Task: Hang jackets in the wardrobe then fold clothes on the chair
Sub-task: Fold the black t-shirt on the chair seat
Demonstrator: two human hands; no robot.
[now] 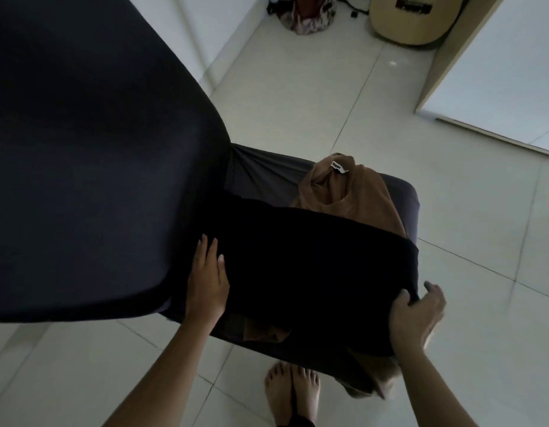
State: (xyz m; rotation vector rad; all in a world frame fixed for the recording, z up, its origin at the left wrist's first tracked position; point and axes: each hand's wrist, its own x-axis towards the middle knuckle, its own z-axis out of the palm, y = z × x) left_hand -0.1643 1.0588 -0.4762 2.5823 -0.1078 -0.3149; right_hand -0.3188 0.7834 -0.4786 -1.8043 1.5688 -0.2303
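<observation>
A black garment [313,266] lies spread across the seat of a dark chair [402,195]. Under it lies a brown garment [344,186] with a white neck label, its top end showing beyond the black cloth. My left hand [207,282] rests flat with straight fingers on the left end of the black garment, next to the chair's tall backrest [91,155]. My right hand [416,318] grips the garment's right edge at the front of the seat, thumb curled over the cloth. More brown cloth hangs off the seat's near edge.
Pale floor tiles [344,97] surround the chair. A guitar [415,20] leans in the far corner beside a bag [307,16] and cables. A white wardrobe panel [495,72] stands at the right. My bare feet [293,392] are just in front of the seat.
</observation>
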